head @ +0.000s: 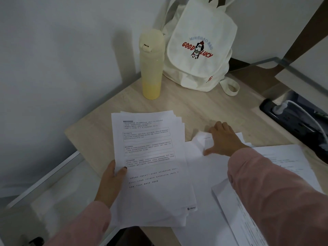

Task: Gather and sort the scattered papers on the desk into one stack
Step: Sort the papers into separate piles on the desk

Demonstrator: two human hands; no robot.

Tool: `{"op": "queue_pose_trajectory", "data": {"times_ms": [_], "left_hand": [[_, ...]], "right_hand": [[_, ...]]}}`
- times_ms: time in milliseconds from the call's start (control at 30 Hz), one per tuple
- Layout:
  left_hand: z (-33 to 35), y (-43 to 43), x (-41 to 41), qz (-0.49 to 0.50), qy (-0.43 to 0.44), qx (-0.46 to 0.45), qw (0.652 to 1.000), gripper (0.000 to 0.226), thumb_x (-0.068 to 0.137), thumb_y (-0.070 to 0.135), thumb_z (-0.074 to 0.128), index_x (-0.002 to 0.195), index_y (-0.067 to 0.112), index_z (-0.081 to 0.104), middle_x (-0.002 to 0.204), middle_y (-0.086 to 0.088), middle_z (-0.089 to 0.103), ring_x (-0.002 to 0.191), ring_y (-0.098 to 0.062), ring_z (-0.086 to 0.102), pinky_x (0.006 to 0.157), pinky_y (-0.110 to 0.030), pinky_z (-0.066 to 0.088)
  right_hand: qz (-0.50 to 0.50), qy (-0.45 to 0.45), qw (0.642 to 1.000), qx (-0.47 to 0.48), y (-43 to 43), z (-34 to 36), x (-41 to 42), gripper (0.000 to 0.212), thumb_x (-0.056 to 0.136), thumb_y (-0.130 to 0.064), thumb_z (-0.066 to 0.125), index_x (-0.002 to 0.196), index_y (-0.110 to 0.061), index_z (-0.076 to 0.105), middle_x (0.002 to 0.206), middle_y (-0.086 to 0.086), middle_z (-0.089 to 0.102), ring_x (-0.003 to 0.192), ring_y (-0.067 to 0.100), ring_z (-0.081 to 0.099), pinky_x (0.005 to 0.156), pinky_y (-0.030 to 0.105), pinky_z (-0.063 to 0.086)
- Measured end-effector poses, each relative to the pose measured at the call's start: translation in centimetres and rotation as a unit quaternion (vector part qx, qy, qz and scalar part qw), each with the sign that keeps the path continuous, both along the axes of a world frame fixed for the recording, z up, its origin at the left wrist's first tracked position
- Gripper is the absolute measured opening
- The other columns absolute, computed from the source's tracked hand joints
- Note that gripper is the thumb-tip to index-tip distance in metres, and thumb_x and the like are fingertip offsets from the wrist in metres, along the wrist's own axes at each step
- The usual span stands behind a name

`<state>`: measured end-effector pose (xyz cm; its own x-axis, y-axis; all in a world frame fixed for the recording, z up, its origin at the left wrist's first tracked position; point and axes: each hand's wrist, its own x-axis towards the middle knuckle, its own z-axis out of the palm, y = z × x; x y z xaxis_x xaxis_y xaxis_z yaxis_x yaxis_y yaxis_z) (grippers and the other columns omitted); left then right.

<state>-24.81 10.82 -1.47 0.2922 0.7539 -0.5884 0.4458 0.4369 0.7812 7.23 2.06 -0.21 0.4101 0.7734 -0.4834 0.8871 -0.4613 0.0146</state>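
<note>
Lower right of frame: loose sheets [248, 210] lie overlapping on the desk [195, 107], partly under a pink sleeve [266, 183]. Lower centre: the left hand [111, 181] grips a gathered stack of papers [150, 157] at its left edge, thumb on top of the printed top sheet; the sheets are fanned unevenly at the upper right corner. Centre right: the right hand [225, 139] rests palm down, fingers spread wide, on a blank sheet [200, 144] whose corner is curled up. Right edge: a dark power strip [292, 119] with a white plug. Upper centre: a yellow bottle [151, 66] stands upright, just beside a white backpack [198, 50] against the wall.
</note>
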Motion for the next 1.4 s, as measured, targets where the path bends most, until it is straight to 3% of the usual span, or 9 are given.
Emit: {"op": "queue_pose_trajectory", "data": {"times_ms": [233,400,533,700,800,900,1033,1167,1400], "left_hand": [[-0.3,0.0,0.3,0.007,0.005,-0.005,1.000,0.040,0.096,0.010,0.044,0.136,0.014,0.044,0.130,-0.005,0.054,0.115,-0.021,0.050,0.100,-0.033,0.037],[-0.1,0.0,1.0,-0.010,0.006,0.013,1.000,0.041,0.095,0.007,0.043,0.136,0.012,0.043,0.135,-0.008,0.051,0.121,-0.023,0.047,0.100,-0.030,0.034],[0.2,0.1,2.0,-0.022,0.008,0.024,0.999,0.043,0.095,0.007,0.044,0.137,0.012,0.042,0.137,-0.009,0.050,0.123,-0.024,0.046,0.098,-0.031,0.033],[1.2,0.1,3.7,-0.048,-0.004,0.033,0.998,0.041,0.093,0.004,0.045,0.134,0.009,0.045,0.125,-0.007,0.053,0.112,-0.019,0.047,0.095,-0.032,0.035],[1.4,0.3,4.5,-0.061,-0.005,0.032,0.998,0.037,0.093,0.002,0.045,0.130,0.007,0.048,0.120,-0.007,0.055,0.111,-0.022,0.050,0.095,-0.035,0.037],[1.4,0.5,5.2,-0.070,-0.008,0.035,0.997,0.036,0.092,0.002,0.046,0.128,0.008,0.050,0.121,-0.008,0.056,0.111,-0.022,0.051,0.096,-0.036,0.039],[1.7,0.1,6.0,-0.090,-0.014,0.039,0.995,0.037,0.092,0.004,0.046,0.130,0.007,0.049,0.118,-0.006,0.055,0.107,-0.020,0.049,0.092,-0.033,0.036],[1.0,-0.1,6.2,-0.101,-0.005,0.036,0.994,0.040,0.092,0.006,0.048,0.132,0.008,0.048,0.132,-0.011,0.054,0.122,-0.028,0.048,0.099,-0.036,0.035],[-0.2,-0.8,5.7,-0.127,0.007,0.027,0.991,0.045,0.093,0.009,0.049,0.137,0.011,0.042,0.139,-0.008,0.048,0.128,-0.028,0.044,0.109,-0.038,0.031]], "right_hand": [[-0.039,0.016,0.999,0.031,-1.2,0.0,1.0,0.053,0.088,-0.033,0.054,0.135,-0.014,0.037,0.127,0.010,0.053,0.116,0.028,0.048,0.093,0.035,0.035],[-0.112,-0.085,0.975,0.172,-2.9,3.2,2.8,0.025,0.091,-0.016,0.046,0.111,-0.004,0.055,0.108,0.018,0.061,0.100,0.034,0.053,0.081,0.038,0.042],[-0.216,-0.107,0.920,0.309,-5.0,8.0,4.1,0.021,0.093,-0.018,0.047,0.097,0.000,0.054,0.099,0.024,0.060,0.093,0.038,0.056,0.072,0.038,0.042],[-0.318,-0.133,0.818,0.461,-7.3,14.0,3.4,0.032,0.095,-0.025,0.046,0.118,-0.003,0.052,0.118,0.020,0.060,0.107,0.036,0.056,0.086,0.036,0.043],[-0.303,-0.126,0.743,0.583,-8.9,16.7,2.7,0.025,0.094,-0.025,0.047,0.104,-0.004,0.055,0.100,0.013,0.063,0.091,0.017,0.055,0.077,0.024,0.039],[-0.269,-0.115,0.711,0.640,-10.7,18.4,1.1,0.010,0.093,-0.022,0.048,0.088,-0.014,0.048,0.081,0.000,0.051,0.075,-0.001,0.041,0.064,0.012,0.035],[-0.232,-0.100,0.764,0.593,-13.3,16.0,-2.0,0.007,0.090,-0.009,0.054,0.091,-0.005,0.060,0.076,-0.009,0.051,0.073,-0.003,0.040,0.069,-0.003,0.032],[-0.188,-0.044,0.853,0.485,-15.9,8.7,-4.9,0.019,0.079,0.001,0.061,0.096,-0.007,0.066,0.096,0.003,0.065,0.092,0.008,0.054,0.085,0.004,0.036],[-0.244,0.041,0.916,0.316,-18.9,-0.9,-9.7,0.009,0.076,-0.018,0.065,0.085,-0.017,0.063,0.090,0.000,0.066,0.082,0.009,0.052,0.062,0.018,0.042]]}}
